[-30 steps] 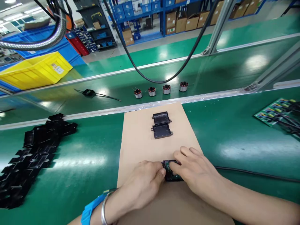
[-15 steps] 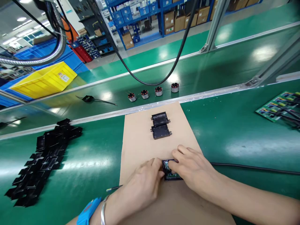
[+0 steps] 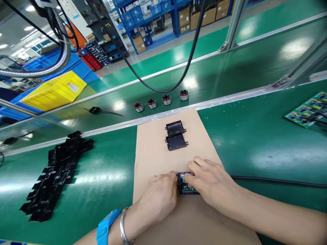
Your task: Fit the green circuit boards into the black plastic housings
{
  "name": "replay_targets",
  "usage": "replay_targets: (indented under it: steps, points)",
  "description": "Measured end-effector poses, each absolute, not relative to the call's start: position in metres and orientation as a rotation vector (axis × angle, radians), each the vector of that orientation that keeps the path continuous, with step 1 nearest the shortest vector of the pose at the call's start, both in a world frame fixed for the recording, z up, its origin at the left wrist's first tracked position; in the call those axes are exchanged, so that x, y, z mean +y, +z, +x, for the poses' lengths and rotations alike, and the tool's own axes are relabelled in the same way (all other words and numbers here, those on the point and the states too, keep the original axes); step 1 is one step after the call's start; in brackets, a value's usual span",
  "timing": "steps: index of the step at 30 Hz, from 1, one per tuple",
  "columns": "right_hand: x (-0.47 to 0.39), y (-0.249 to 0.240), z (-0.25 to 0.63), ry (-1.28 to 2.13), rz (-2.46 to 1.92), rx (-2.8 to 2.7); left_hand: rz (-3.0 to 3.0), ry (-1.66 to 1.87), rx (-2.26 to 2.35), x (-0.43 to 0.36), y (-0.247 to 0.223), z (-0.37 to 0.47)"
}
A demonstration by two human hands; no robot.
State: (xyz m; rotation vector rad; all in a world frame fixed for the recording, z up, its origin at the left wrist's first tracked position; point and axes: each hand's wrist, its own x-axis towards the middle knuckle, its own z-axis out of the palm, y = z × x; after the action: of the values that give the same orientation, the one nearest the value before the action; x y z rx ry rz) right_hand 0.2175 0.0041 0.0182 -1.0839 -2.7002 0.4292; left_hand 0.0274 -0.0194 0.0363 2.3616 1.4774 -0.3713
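A black case with a green circuit board (image 3: 186, 185) inside lies on the brown cardboard sheet (image 3: 150, 153). My left hand (image 3: 162, 192), fingers bent together, grips the case's left edge; its fingertips are partly hidden. From the right, my right hand (image 3: 211, 178) reaches over the case, its curled fingers pressing on the board and the case's right part. A black cable (image 3: 276, 182) runs off to the right from behind my right hand. Two empty black case halves (image 3: 176, 141) lie farther up the cardboard.
A pile of black case parts (image 3: 60, 173) lies at left. Four is several: several metal motor rings (image 3: 166, 99) stand beyond the metal rail (image 3: 114, 127). Green circuit boards (image 3: 310, 110) lie at right. A yellow bin (image 3: 55, 90) stands at upper left, and a black cable (image 3: 163, 90) hangs overhead.
The head view has shifted slightly. My left hand has turned a little at the case's left edge, with its knuckles more on top. My right hand stays on the board.
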Motion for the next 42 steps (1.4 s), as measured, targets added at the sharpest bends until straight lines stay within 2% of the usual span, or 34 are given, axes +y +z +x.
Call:
replay_targets:
  steps: [7, 13, 17, 21, 26, 32, 35, 42]
  points:
    - [0.006, 0.015, 0.218, 0.377, -1.049, -2.641, 2.612, -0.637, 1.66, -0.042, 0.026, 0.043]
    - [-0.008, 0.019, 0.209, 0.152, -1.011, -2.651, 2.501, -0.237, 1.691, -0.039, 0.027, 0.033]
    - [-0.028, 0.016, 0.196, 0.057, -0.983, -2.71, 2.403, 0.127, 1.502, -0.039, 0.022, 0.02]
    - [-0.032, 0.012, 0.191, 0.177, -1.043, -2.69, 2.412, 0.311, 1.387, -0.04, 0.006, 0.011]
    - [-0.029, 0.011, 0.196, 0.191, -1.073, -2.691, 2.531, 0.306, 1.309, -0.041, -0.003, 0.007]
    - [-0.014, 0.037, 0.229, 0.516, -1.036, -2.627, 2.434, 0.357, 1.313, -0.038, 0.01, 0.002]
    - [-0.01, 0.039, 0.253, 0.583, -1.14, -2.485, 2.513, 0.43, 1.149, -0.036, 0.022, 0.007]
    - [-0.014, 0.018, 0.267, 0.79, -1.388, -2.339, 2.778, 0.277, 0.908, -0.033, 0.013, 0.015]
